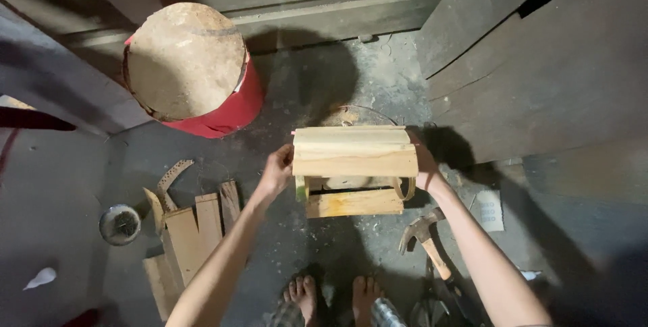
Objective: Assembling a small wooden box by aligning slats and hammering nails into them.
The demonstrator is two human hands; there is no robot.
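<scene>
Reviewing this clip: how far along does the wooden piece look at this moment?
Done: the wooden slat frame already has several slats joined across curved end pieces. In hand: left hand and right hand hold its ends. Left: loose slats lie unused on the floor; the hammer rests untouched.

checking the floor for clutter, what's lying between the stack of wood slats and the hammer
In the head view, between the wood slats and the hammer lies dusty floor, with the person's bare feet near its lower edge.
</scene>
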